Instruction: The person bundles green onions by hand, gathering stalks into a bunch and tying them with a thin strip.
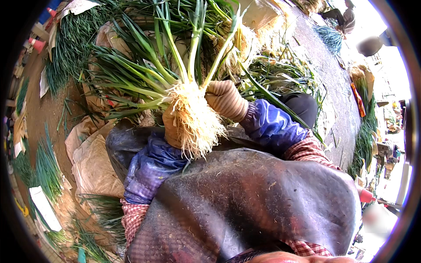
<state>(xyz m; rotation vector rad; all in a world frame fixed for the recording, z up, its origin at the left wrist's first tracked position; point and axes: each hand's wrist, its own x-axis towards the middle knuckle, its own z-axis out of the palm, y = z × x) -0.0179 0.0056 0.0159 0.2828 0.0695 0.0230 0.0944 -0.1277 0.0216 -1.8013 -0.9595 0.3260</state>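
Note:
A bunch of green onions point(195, 115) is held up in front of me, its pale, stringy roots toward my apron and its green leaves fanning out to the far side. My left hand point(172, 127), in a tan glove, is wrapped round the bunch from the left, its fingers mostly behind the roots. On the right, my right hand point(223, 98), in a ribbed brownish glove, is closed against the base of the stalks. Its fingertips are hidden. Blue sleeve covers show on both forearms, and a dark plastic apron point(245, 197) spreads over my lap.
More green onions point(79, 48) are piled at the far left, and loose leaves point(285, 72) lie to the right. Brown paper sheeting point(98, 166) lies beside my left arm. Further bundles point(364, 140) line the right side. Another person point(346, 19) is at the far right.

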